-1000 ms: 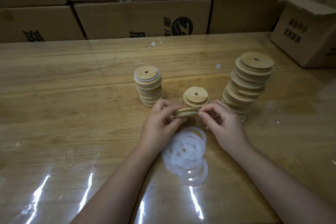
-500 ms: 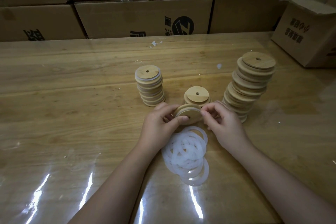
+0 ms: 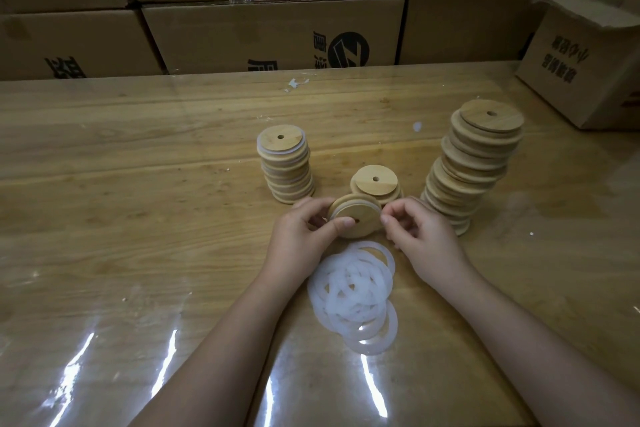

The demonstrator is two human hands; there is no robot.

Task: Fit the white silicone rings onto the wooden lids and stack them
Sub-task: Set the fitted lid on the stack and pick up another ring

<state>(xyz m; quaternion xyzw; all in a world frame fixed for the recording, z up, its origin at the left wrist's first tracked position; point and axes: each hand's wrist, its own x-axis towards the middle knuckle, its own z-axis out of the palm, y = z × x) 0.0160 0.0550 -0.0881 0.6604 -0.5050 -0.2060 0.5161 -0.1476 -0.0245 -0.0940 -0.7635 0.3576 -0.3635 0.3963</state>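
Note:
My left hand point(image 3: 304, 236) grips a round wooden lid point(image 3: 360, 220), thumb across its face, the lid tilted toward me with a white ring around its edge. My right hand point(image 3: 422, 236) pinches the lid's right rim with curled fingers. A pile of loose white silicone rings point(image 3: 353, 295) lies on the table just below my hands. A stack of ringed lids point(image 3: 285, 165) stands at the left, a low stack point(image 3: 375, 184) sits behind the held lid, and a tall leaning stack of bare lids point(image 3: 474, 163) stands at the right.
The wooden table point(image 3: 138, 218) has a glossy clear cover with glare streaks near me. Cardboard boxes point(image 3: 270, 31) line the far edge. An open box point(image 3: 585, 66) sits on the table at the far right, close to the tall stack.
The held lid has turned from edge-on to face toward me and come slightly nearer. My left thumb now lies on its face; my right fingers stay at its right rim.

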